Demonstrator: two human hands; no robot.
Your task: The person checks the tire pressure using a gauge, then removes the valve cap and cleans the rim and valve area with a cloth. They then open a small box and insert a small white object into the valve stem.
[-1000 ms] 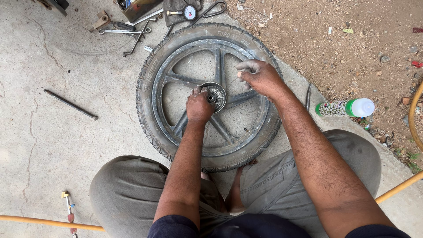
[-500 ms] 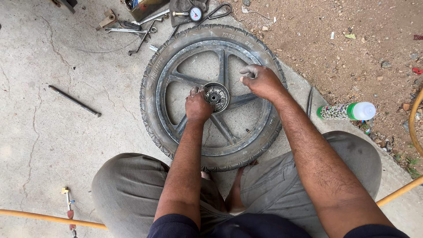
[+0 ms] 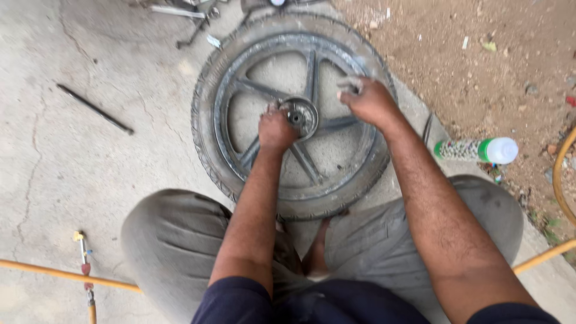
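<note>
A motorcycle wheel with a black tyre [image 3: 207, 129] and a grey spoked alloy rim lies flat on the concrete between my knees. My left hand [image 3: 275, 129] is closed beside the metal hub [image 3: 301, 115] at the wheel's centre, its fingers touching the hub's left side. My right hand [image 3: 369, 101] rests on the rim at the upper right, fingers curled over its edge near a spoke. What the fingers of either hand pinch is hidden.
A thin black rod [image 3: 95, 108] lies on the concrete at left. Metal tools [image 3: 180, 12] lie beyond the wheel at the top. A bottle with a white cap [image 3: 477, 150] lies at right by the dirt. A yellow hose [image 3: 57, 273] crosses the lower left.
The view has shifted, so the wheel sits higher in the frame. My right hand has slid slightly along the rim; my left hand stays at the hub.
</note>
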